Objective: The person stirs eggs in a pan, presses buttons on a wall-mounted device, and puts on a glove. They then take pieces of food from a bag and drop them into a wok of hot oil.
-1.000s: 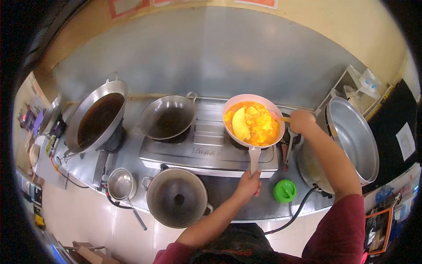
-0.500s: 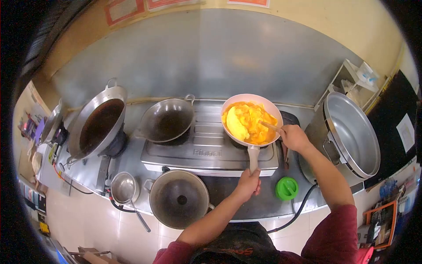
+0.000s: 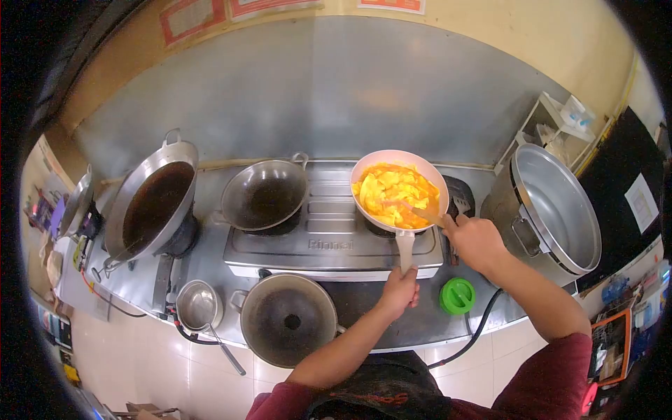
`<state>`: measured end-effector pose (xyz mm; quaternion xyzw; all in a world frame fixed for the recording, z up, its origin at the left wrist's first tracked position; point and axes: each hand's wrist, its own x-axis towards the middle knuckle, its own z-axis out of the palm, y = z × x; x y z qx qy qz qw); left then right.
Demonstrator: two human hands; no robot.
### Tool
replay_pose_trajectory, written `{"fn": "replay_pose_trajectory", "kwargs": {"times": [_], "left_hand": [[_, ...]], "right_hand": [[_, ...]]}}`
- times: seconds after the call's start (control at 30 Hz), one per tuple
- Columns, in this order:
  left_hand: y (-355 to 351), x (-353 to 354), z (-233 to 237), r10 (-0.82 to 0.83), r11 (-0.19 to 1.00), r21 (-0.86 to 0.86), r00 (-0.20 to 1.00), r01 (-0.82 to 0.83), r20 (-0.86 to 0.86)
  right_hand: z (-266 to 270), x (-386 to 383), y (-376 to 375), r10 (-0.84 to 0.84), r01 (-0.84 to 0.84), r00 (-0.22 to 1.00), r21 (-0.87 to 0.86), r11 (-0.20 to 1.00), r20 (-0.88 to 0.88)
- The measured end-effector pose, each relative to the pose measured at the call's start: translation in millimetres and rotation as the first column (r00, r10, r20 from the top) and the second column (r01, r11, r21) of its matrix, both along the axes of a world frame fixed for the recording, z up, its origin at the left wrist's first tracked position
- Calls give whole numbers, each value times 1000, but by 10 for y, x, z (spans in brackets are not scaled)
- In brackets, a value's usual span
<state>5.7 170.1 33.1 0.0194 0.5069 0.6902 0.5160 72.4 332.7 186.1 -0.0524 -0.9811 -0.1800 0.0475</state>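
Observation:
A light pink frying pan (image 3: 439, 183) stands on the right burner of the gas stove (image 3: 280, 248). Yellow-orange scrambled eggs (image 3: 388, 187), partly set with runny patches, fill its base. My left hand (image 3: 400, 290) is closed around the pan's pale handle (image 3: 405, 248). Over the pan's right front rim, my right hand (image 3: 476, 241) grips a wooden spatula (image 3: 425, 215), its tip down in the eggs. Right of the pan, a slotted turner (image 3: 460, 203) lies on a dark tray or board, partly hidden by my right hand.
A wok (image 3: 266, 192) sits on the left burner; a larger wok of dark liquid (image 3: 159, 199) stands further left. In front are a pot (image 3: 288, 318), a strainer (image 3: 199, 306) and a green lid (image 3: 457, 295). A tall metal pot (image 3: 556, 210) stands at the right.
My right hand has moved slightly right and down, drawing the spatula towards the pan's front. The large smooth egg fold has broken into smaller folds. My left hand stays on the handle.

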Motion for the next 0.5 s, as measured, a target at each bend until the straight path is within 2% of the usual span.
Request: {"fn": "replay_pose_trajectory", "kwargs": {"times": [0.1,0.17,0.27,0.37,0.47,0.5], "left_hand": [[-9,-1,30,-12,999,-40,1000,11,-16],[-19,-1,-14,-21,1000,-5,999,20,-41],[-19,17,-48,-11,999,36,998,13,-62],[-4,19,-73,-15,999,27,995,18,-97],[49,14,-190,8,999,52,997,-4,-71],[68,3,-219,27,997,71,999,-24,-47]], "right_hand": [[105,18,-197,10,-14,997,53,998,80],[52,-36,-254,28,-34,993,55,998,117],[24,-424,-325,-19,-14,950,106,994,312],[-21,-781,-113,-1,-16,989,117,993,149],[134,-862,182,-60,48,993,112,993,105],[305,-813,158,-130,115,980,104,988,151]]}}
